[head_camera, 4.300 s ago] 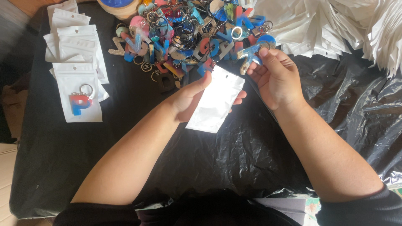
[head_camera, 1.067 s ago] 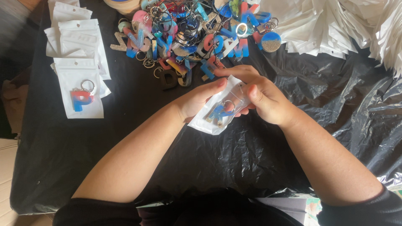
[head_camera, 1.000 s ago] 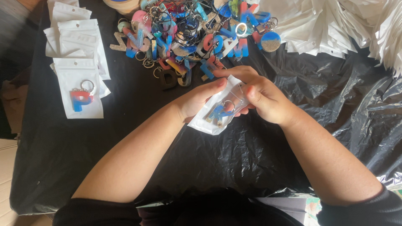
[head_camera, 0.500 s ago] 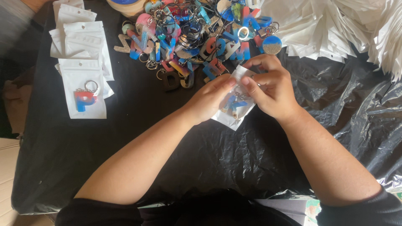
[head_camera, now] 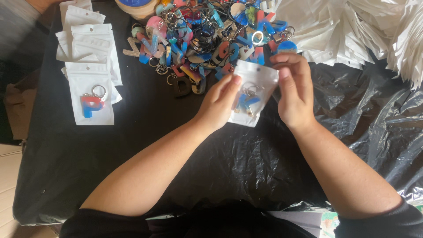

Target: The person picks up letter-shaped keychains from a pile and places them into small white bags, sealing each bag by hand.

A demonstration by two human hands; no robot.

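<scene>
On the black-covered table (head_camera: 246,167), near its far edge, left hand (head_camera: 219,105) and right hand (head_camera: 294,94) pinch a white pouch (head_camera: 255,86) holding a blue letter keychain (head_camera: 246,101).

White pouch (head_camera: 254,88), clear front; inside, blue-and-gold letter keychain (head_camera: 246,102). Black glossy plastic sheet (head_camera: 246,163). Heap of letter keychains (head_camera: 207,37): blue, pink, red, black, glitter. White filled pouches (head_camera: 90,75); topmost shows red-to-blue letter (head_camera: 91,105). White empty pouches (head_camera: 352,31).
</scene>
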